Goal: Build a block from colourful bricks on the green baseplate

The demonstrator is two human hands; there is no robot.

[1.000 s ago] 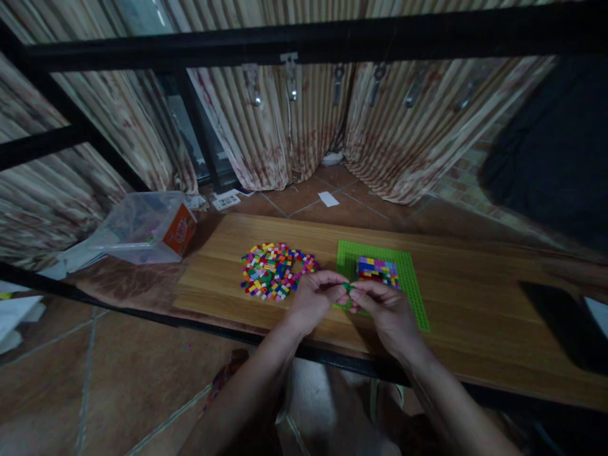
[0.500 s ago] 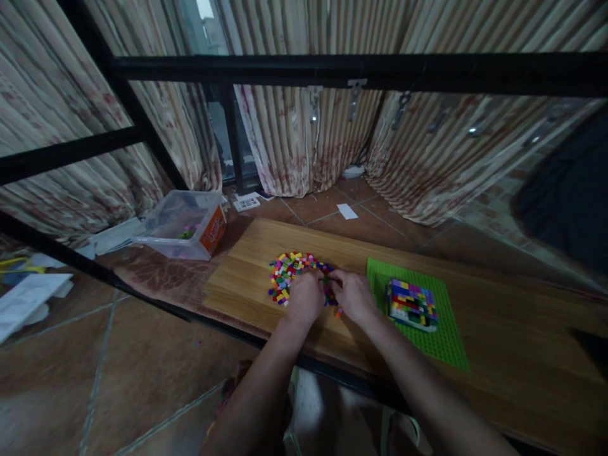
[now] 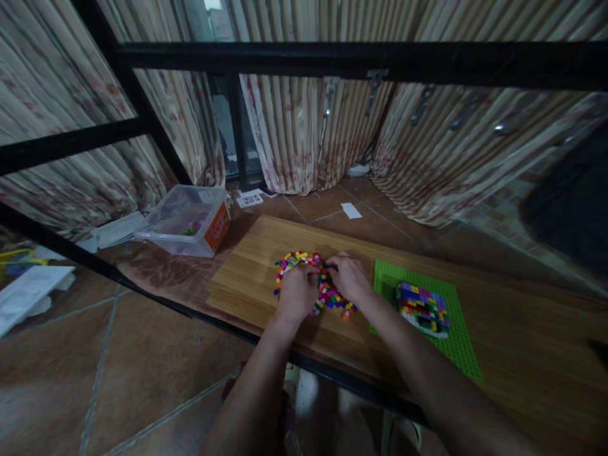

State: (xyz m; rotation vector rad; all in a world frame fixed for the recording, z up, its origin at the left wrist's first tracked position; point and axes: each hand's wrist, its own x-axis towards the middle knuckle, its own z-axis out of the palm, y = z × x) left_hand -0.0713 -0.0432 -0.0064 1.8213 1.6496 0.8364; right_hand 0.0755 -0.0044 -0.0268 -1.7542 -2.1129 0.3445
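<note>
A pile of small coloured toy bricks (image 3: 327, 294) is spread on the wooden board between and around my hands. My left hand (image 3: 298, 291) rests over the left part of the pile with its fingers curled; whatever is in them is hidden. At the pile's right side my right hand (image 3: 350, 277) has its fingertips pinched together, and anything between them is too small to name. To the right of that hand, a block built from many coloured bricks (image 3: 422, 307) sits on a green studded baseplate (image 3: 458, 335). Its upper side has a dark hollow.
The wooden board (image 3: 242, 266) lies across a dark-framed bench. A clear plastic box (image 3: 183, 221) with an orange label and a few bricks inside stands at the left. Beyond the board, a black metal bar (image 3: 304, 60) with hanging clips crosses before striped curtains (image 3: 280, 133).
My hands have moved apart, the left one leftward and the right one slightly up. More bricks show between them. The whole view has shifted slightly.
</note>
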